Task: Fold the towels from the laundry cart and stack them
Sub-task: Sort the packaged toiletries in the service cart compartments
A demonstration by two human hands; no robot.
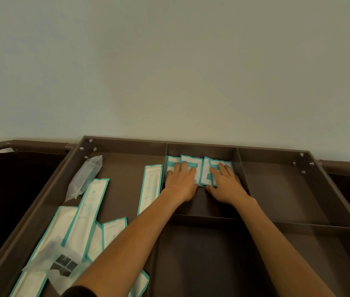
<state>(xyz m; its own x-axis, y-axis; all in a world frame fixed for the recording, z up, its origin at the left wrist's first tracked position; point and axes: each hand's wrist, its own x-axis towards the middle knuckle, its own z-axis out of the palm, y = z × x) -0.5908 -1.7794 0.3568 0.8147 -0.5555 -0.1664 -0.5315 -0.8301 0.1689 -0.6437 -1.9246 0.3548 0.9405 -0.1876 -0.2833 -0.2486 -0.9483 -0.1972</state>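
Observation:
Both arms reach into the middle rear compartment of a brown cart tray [202,146]. My left hand [182,181] lies flat with straight fingers on a group of small white packets with teal borders [173,162]. A second group of the same packets [207,177] sits under my right hand [226,185], which presses on it with fingers spread. No towel shows in this view.
Long white-and-teal sachets [86,213] lie scattered in the left compartment, one [150,187] beside the divider. A clear plastic-wrapped item [85,176] lies at the rear left, another clear bag [62,264] near the front. Dark laundry bags [9,189] hang at both sides. A plain wall stands behind.

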